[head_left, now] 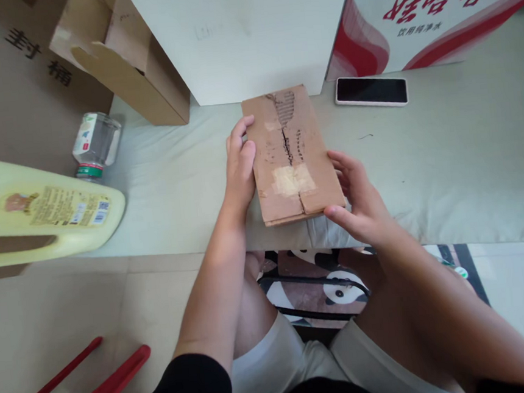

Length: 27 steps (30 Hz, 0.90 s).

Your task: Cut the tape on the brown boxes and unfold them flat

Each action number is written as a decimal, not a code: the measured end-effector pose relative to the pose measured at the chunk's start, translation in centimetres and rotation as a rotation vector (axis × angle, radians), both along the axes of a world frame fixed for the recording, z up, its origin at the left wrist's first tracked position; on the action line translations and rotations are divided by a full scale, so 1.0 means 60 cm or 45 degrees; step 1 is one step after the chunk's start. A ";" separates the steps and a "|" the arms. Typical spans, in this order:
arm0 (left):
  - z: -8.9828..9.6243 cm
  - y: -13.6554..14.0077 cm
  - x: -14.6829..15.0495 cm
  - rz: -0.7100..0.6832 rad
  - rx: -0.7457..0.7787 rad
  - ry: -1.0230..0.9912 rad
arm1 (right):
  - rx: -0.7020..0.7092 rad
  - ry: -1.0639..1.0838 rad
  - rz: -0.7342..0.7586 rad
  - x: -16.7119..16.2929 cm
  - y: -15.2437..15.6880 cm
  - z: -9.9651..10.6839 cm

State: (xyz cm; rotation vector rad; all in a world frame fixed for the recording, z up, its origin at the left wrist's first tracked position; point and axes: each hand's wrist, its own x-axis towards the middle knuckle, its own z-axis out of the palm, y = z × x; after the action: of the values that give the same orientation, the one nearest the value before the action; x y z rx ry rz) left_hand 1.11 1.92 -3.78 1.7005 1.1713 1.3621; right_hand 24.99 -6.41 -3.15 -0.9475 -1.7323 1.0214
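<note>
A flat brown cardboard box [293, 157] lies in front of me on the pale cloth, tilted a little to the left. Its top has a torn seam, a patch of yellowish tape and dark markings. My left hand [241, 168] holds the box's left side, with the thumb and forefinger at the edge. At the right side, my right hand [358, 197] grips the box near its lower corner. The thumb touches that corner while the other fingers are partly hidden behind the edge.
A phone [371, 91] lies behind on the right, by a red and white carton [430, 16]. A white box [247, 32] stands behind. On the left are an open cardboard box [131, 67], a clear bottle [99, 140], a yellow jug [83, 206] and a red stool [85, 383].
</note>
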 end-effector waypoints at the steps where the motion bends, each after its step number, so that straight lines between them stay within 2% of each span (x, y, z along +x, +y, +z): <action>1: 0.001 0.000 0.000 0.002 -0.005 -0.003 | -0.004 -0.005 -0.002 0.000 0.000 0.000; 27: -0.009 0.006 -0.002 0.020 -0.008 0.001 | -0.059 -0.015 0.002 0.004 -0.003 -0.001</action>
State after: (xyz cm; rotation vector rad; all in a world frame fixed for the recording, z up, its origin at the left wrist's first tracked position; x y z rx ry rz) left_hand 1.00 2.26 -4.31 1.6911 1.1911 1.3659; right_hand 25.22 -6.59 -3.20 -0.9836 -1.7259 1.0623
